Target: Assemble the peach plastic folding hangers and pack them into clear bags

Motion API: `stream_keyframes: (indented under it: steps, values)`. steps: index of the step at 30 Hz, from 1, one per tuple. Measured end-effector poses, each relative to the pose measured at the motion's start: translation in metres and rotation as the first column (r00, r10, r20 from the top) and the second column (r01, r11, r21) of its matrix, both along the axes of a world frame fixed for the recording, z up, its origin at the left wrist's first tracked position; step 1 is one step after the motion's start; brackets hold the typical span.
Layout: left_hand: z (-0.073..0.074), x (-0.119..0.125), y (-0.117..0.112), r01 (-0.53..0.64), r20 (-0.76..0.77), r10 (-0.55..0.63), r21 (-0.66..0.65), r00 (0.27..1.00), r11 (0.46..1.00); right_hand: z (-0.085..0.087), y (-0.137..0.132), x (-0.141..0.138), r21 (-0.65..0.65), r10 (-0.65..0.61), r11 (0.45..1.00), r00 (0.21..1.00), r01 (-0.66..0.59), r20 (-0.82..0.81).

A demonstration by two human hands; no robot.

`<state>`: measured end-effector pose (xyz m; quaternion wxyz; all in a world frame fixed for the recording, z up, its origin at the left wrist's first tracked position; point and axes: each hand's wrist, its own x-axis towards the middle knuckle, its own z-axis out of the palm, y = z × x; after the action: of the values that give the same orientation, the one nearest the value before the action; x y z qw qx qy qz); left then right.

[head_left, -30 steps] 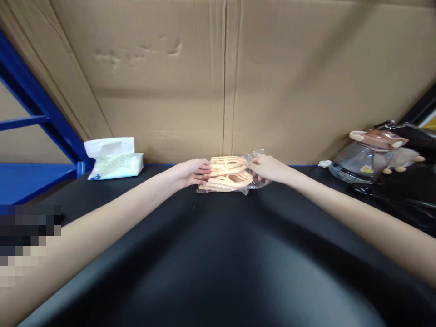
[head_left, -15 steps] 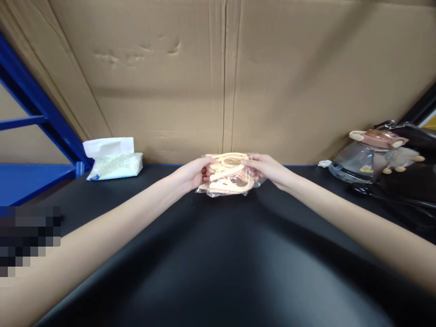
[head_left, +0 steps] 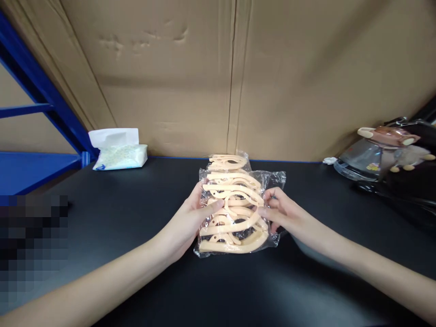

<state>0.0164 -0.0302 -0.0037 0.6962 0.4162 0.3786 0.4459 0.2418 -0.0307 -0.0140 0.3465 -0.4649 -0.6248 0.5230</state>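
Observation:
A clear plastic bag of beige folding hangers (head_left: 235, 211) is held up over the black table, nearer to me than a second bag of hangers (head_left: 230, 161). The second bag lies by the cardboard wall, partly hidden behind the first. My left hand (head_left: 195, 211) grips the left side of the front bag, its thumb across the plastic and its other fingers behind. On the right edge, my right hand (head_left: 281, 211) pinches the bag with the thumb in front and the fingers curled. Several curved hanger pieces show through the wrinkled film.
A pack of tissues (head_left: 121, 156) stands at the back left, by a blue metal frame (head_left: 64, 118). At the right are a clear bottle with a brown lid (head_left: 361, 156), a black bag (head_left: 408, 195) and a crumpled white scrap (head_left: 329, 161). Cardboard (head_left: 177, 100) closes off the back.
Both hands have come back towards me from the wall with a bag of hangers, now raised and facing me. The second bag has come into view behind it.

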Motion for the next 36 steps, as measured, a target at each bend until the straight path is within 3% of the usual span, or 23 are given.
stream_keyframes:
  steps: [5,9,12,15,17,22,28,33,36]
  values:
    - [-0.009,-0.004,-0.001,-0.009,-0.013,0.009,0.034,1.000,0.999,0.001,-0.006,0.009,-0.206,-0.168,0.967,0.983,0.151,-0.068]
    - [-0.012,-0.004,0.000,-0.051,-0.016,0.053,0.073,0.998,0.996,0.004,-0.008,0.021,-0.326,-0.113,0.944,0.981,0.057,-0.156]
    - [-0.012,-0.003,0.001,-0.056,-0.014,0.057,0.068,0.998,0.996,0.005,-0.010,0.026,-0.372,-0.035,0.928,0.993,-0.008,-0.111]
    - [-0.010,-0.004,0.003,0.006,-0.034,-0.005,0.011,0.999,1.000,0.001,-0.008,0.025,-0.343,0.056,0.938,0.998,-0.044,0.025]
    - [-0.008,-0.007,0.004,0.094,-0.051,-0.096,-0.042,0.994,0.995,-0.003,-0.004,0.023,-0.252,0.033,0.968,0.997,-0.012,0.076]
    - [-0.006,-0.014,0.005,0.197,-0.040,-0.200,-0.068,0.979,0.978,-0.004,0.002,0.015,-0.154,-0.028,0.988,1.000,0.028,0.004]
    - [-0.006,-0.013,0.005,0.167,-0.064,-0.173,-0.089,0.983,0.982,-0.002,0.001,0.012,-0.260,0.117,0.942,0.934,-0.212,-0.336]
    - [-0.007,-0.011,0.004,0.108,-0.068,-0.114,-0.086,0.991,0.990,-0.001,0.002,0.013,-0.253,0.163,0.931,0.918,-0.264,-0.362]
    - [-0.007,-0.012,0.004,0.077,-0.064,-0.080,-0.062,0.995,0.995,0.003,0.002,0.013,-0.263,0.124,0.938,0.927,-0.225,-0.353]
